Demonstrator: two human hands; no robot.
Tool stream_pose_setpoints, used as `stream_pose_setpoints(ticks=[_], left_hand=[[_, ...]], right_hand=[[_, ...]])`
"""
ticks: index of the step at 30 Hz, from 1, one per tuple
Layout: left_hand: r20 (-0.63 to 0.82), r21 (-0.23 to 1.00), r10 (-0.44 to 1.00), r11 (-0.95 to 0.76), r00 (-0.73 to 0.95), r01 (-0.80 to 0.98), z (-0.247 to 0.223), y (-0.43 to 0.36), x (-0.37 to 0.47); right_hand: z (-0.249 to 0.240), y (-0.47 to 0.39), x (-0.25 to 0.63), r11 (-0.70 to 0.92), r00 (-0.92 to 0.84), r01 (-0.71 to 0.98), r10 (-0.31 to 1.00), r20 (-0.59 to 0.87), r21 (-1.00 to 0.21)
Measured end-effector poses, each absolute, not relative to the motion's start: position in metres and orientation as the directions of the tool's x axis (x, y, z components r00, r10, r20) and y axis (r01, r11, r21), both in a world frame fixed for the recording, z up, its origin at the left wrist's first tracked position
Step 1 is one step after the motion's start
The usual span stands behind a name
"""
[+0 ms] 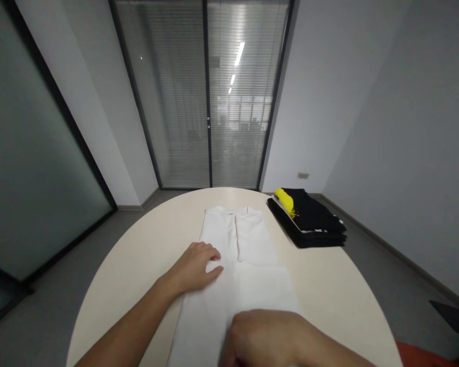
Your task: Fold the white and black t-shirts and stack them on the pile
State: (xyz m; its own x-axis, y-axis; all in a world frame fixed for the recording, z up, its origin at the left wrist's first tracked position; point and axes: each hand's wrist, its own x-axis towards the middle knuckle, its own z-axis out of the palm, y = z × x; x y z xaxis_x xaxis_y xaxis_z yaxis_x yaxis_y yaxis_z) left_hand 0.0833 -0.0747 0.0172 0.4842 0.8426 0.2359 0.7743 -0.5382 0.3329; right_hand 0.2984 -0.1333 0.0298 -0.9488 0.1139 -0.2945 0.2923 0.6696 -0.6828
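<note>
A white garment [265, 285] lies folded lengthwise on the round table, its narrower end away from me. A seam and a folded-over layer show on its far half. My left hand [199, 267] rests on the garment's left side, thumb apart from the curved fingers, with nothing held. Nearer to me, my right hand [263, 336] is closed over the lower part of the garment, knuckles up. Its fingertips point down toward the cloth and are mostly hidden; it appears to grip the fabric. The garment's near end runs out of view at the bottom.
A stack of folded black clothes [313, 216] with a yellow print sits at the table's [137, 260] right far edge. Beyond the table are a glass partition with blinds [179, 102] and pale walls. Something red [421, 354] shows at the lower right.
</note>
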Motion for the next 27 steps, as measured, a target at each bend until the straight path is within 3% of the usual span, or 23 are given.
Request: stream_pose_setpoints(ticks=[3,5,8,10,12,15,21,23,27], left_hand=[[0.21,0.334,0.814,-0.581,0.542,0.742,0.016,-0.078,0.082],[0.213,0.327,0.839,-0.544,0.501,0.772,0.016,-0.078,0.079],[0.198,0.308,0.87,-0.493,0.452,0.814,0.017,-0.077,0.075],[0.176,0.287,0.866,-0.5,0.469,0.817,0.018,-0.075,0.072],[0.161,0.284,0.855,-0.519,0.494,0.806,0.019,-0.074,0.07],[0.153,0.329,0.862,-0.505,0.483,0.798,0.018,-0.073,0.065],[0.112,0.526,0.868,-0.465,0.484,0.712,0.02,-0.073,0.053],[0.154,0.583,0.879,-0.45,0.451,0.676,0.023,-0.071,0.054],[0.384,0.61,0.892,-0.438,0.237,0.661,0.018,-0.061,0.055]], right_hand=[[0.03,-0.12,0.31,0.572,-0.935,0.356,0.214,-0.284,-0.739],[0.034,-0.103,0.325,0.557,-0.89,0.432,0.39,-0.237,-0.709],[0.042,-0.074,0.355,0.571,-0.696,0.629,0.716,-0.054,-0.528],[0.045,-0.059,0.376,0.528,-0.562,0.742,0.826,0.048,-0.413],[0.045,-0.05,0.392,0.482,-0.515,0.779,0.857,0.029,-0.401],[0.042,-0.048,0.404,0.438,-0.528,0.759,0.847,-0.062,-0.482],[0.046,-0.054,0.405,0.419,-0.58,0.7,0.806,-0.118,-0.579],[0.05,-0.053,0.404,0.432,-0.564,0.692,0.824,-0.058,-0.579],[0.044,-0.041,0.4,0.442,-0.4,0.726,0.895,0.199,-0.527]])
